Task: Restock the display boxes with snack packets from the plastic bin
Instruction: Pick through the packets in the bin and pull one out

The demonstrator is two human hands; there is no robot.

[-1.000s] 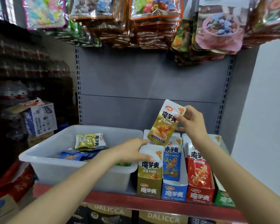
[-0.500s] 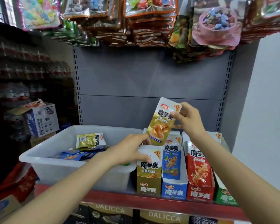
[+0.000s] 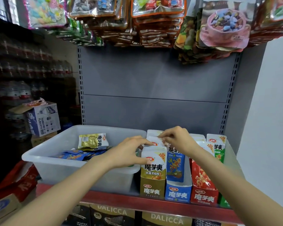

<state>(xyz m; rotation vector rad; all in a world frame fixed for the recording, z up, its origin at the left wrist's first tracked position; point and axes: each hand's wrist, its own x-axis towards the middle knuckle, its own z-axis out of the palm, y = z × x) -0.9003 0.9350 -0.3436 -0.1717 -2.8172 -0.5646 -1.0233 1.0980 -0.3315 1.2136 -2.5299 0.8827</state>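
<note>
the gold packet [image 3: 154,139], held up in the air a moment ago, is now lowered into the gold display box [image 3: 152,185] — pinched at its top by the right hand [image 3: 176,139]. the row is steadied by the curled fingers of the left hand [image 3: 129,152]; more packets are left in the plastic bin [image 3: 44,162].

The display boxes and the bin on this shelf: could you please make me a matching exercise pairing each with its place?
Things:
1. gold display box
2. blue display box
3. red display box
4. plastic bin

Places:
A. between the gold and red boxes
B. leftmost on the shelf
C. right beside the bin
D. right of the blue box

Pairs: 1-C, 2-A, 3-D, 4-B
</note>
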